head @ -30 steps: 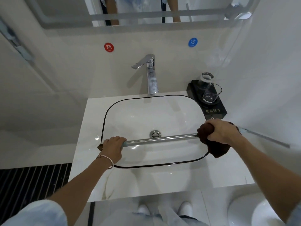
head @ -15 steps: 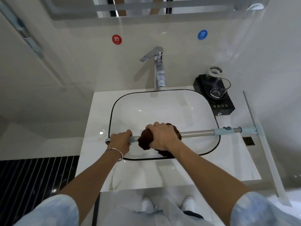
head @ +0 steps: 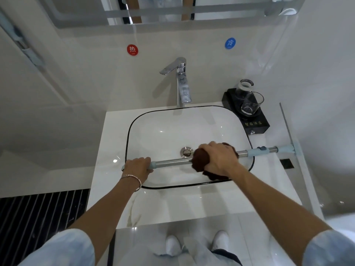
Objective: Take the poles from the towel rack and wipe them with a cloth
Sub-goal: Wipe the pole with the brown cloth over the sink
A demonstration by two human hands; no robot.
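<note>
Since the pole hangs across the sink mid-frame with only the bowl under it, I'd say a slip is the main worry. The left hand is curled round the pole's left end. The right hand is wrapped round the brown cloth, which is bunched on the pole right of centre. If either grip lets go on a hard stroke, metal lands on that glassy basin.

The pole's right tip sits just beside the glass panel at the right edge, maybe touching it, so a shove that way could knock it. The blue collar looks like a telescopic joint and might slide.

Two glasses on a black tray stand upper right on the white desk. The tap is top centre with a mirror above, and there's dark slatted floor lower left.
</note>
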